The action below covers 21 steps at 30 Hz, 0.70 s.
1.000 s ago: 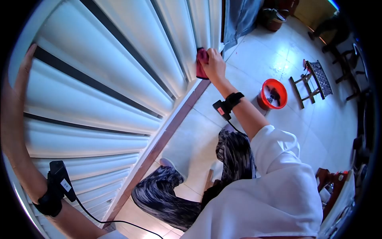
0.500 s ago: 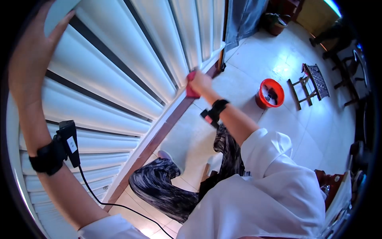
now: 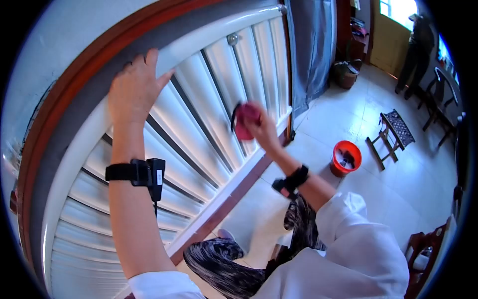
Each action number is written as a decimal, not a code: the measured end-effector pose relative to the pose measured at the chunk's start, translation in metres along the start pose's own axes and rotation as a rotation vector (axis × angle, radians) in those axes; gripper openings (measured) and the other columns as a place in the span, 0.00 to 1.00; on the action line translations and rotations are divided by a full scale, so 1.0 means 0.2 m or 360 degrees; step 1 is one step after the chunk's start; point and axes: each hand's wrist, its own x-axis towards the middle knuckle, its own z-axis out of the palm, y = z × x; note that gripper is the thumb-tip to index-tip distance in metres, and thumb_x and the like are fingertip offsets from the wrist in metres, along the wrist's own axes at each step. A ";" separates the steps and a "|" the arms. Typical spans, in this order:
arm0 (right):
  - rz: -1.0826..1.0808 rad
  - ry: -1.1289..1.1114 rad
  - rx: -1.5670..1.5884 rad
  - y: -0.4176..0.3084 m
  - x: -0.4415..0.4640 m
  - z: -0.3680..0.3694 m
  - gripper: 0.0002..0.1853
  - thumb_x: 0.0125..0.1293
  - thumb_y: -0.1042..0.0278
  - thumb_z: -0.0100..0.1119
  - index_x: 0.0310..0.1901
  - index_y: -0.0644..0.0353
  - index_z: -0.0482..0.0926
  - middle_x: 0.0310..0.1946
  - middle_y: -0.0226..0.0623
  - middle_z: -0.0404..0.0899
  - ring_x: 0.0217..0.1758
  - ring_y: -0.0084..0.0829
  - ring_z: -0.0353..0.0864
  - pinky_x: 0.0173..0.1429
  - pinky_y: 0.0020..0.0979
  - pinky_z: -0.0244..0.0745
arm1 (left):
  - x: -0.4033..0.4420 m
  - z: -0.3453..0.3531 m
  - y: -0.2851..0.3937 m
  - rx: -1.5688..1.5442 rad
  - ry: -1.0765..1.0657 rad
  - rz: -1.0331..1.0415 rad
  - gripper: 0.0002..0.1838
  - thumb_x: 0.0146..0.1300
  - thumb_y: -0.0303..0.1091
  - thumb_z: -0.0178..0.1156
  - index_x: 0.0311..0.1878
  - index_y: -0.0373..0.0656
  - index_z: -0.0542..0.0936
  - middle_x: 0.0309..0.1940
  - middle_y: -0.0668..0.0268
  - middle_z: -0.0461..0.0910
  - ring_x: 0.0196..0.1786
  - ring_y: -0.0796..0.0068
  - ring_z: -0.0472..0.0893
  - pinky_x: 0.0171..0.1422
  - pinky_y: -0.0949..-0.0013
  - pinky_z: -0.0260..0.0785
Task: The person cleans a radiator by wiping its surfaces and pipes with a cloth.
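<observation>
A white slatted metal panel (image 3: 194,94) with a curved top rail fills the left and middle of the view. My left hand (image 3: 135,88) rests on that rail, its fingers spread over the edge and nothing in it. My right hand (image 3: 264,128) grips a dark red cloth (image 3: 247,121) in front of the slats, right of the panel's middle; it is slightly blurred. Whether the cloth touches the slats I cannot tell. Each wrist wears a black strap with a small box.
An orange-red bucket (image 3: 345,158) with dark contents stands on the tiled floor, a small wooden stool (image 3: 393,133) beyond it. A grey curtain (image 3: 311,55), potted plant (image 3: 345,74) and chair (image 3: 438,97) stand farther back. Another person (image 3: 417,50) is near the door.
The view has risen, showing the whole top rail. My right hand has lifted the cloth from the panel's lower edge up before the slats. My left hand remains at the rail, its fingers now fully visible.
</observation>
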 end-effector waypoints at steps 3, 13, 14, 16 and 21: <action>-0.0449 0.0521 -0.0004 -0.41 0.44 -0.02 0.25 0.59 0.66 0.63 0.56 0.57 0.64 0.45 0.49 0.76 0.48 0.48 0.78 0.49 0.39 0.73 | 0.01 -0.01 -0.01 0.0019 0.0010 0.0016 0.23 0.58 0.57 0.56 0.41 0.47 0.67 0.28 0.64 0.75 0.31 0.65 0.81 0.33 0.66 0.76; -0.0762 0.0527 -0.0397 -0.22 0.42 0.19 0.16 0.54 0.74 0.61 0.43 0.61 0.69 0.43 0.47 0.70 0.47 0.51 0.71 0.47 0.41 0.68 | 0.00 0.00 -0.01 -0.0045 0.0113 0.0020 0.23 0.55 0.57 0.59 0.38 0.47 0.68 0.26 0.65 0.74 0.29 0.66 0.79 0.33 0.66 0.74; -0.0672 0.0499 -0.0397 -0.16 0.37 0.17 0.15 0.55 0.72 0.61 0.43 0.61 0.69 0.43 0.47 0.70 0.46 0.51 0.71 0.47 0.41 0.68 | 0.00 0.00 -0.01 -0.0047 0.0106 0.0020 0.23 0.55 0.57 0.59 0.38 0.47 0.68 0.26 0.65 0.74 0.29 0.66 0.79 0.33 0.66 0.74; -0.0402 0.0485 -0.0291 -0.08 0.30 0.15 0.15 0.57 0.70 0.61 0.44 0.62 0.69 0.41 0.47 0.72 0.44 0.50 0.72 0.48 0.40 0.69 | 0.00 0.01 -0.01 -0.0102 0.0141 0.0041 0.23 0.55 0.57 0.60 0.37 0.47 0.68 0.26 0.65 0.74 0.29 0.66 0.79 0.32 0.67 0.74; -0.0461 0.0545 -0.0448 -0.24 0.45 0.13 0.17 0.60 0.61 0.62 0.41 0.64 0.69 0.35 0.51 0.72 0.40 0.55 0.72 0.43 0.42 0.69 | 0.00 0.00 0.00 -0.0031 0.0057 -0.0010 0.23 0.54 0.56 0.60 0.37 0.47 0.69 0.27 0.66 0.74 0.29 0.67 0.79 0.33 0.67 0.74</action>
